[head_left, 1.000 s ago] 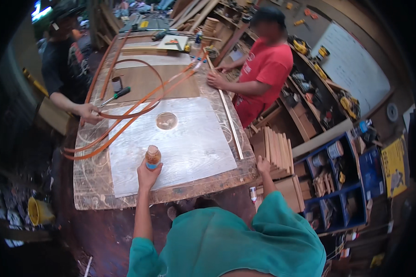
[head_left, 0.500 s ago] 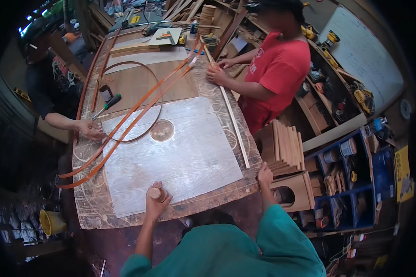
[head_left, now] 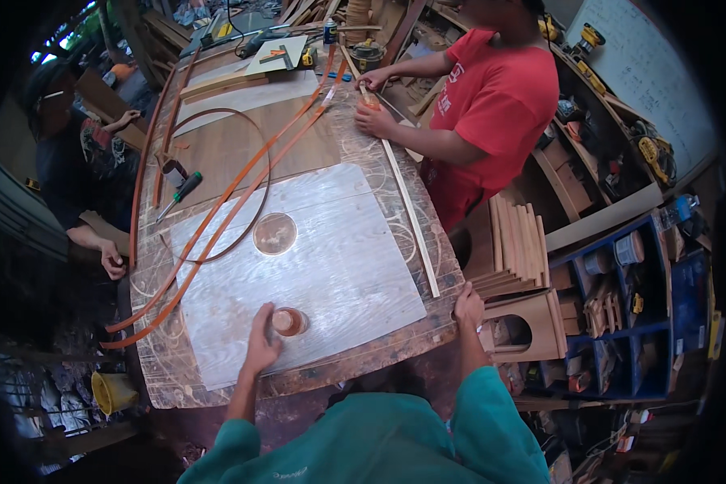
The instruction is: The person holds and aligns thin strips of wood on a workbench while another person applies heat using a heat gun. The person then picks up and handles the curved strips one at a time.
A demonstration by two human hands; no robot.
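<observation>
A small round jar (head_left: 289,321) with a light brown top stands on a pale grey-white wooden panel (head_left: 339,266). Just left of it is my left hand (head_left: 262,343), fingers apart and not wrapped round the jar. My right hand (head_left: 469,309) is at the near right corner of the workbench (head_left: 379,351), its fingers closed on the edge. A round piece (head_left: 275,234) of brown wood tone shows in the panel farther up. Two long orange-brown strips (head_left: 218,214) lie across the panel's left side, along with a thin dark hoop (head_left: 262,194).
A person in red (head_left: 492,105) handles a pale wood strip (head_left: 411,218) at the right edge. Another person in dark clothing (head_left: 81,177) is at the left. A screwdriver (head_left: 187,187) and a dark can (head_left: 173,172) sit beyond the panel. Wooden boxes (head_left: 524,323) stand at right.
My left hand has let go of the jar, which now stands on the panel a little farther in. The person at left has drawn a hand back from the hoop.
</observation>
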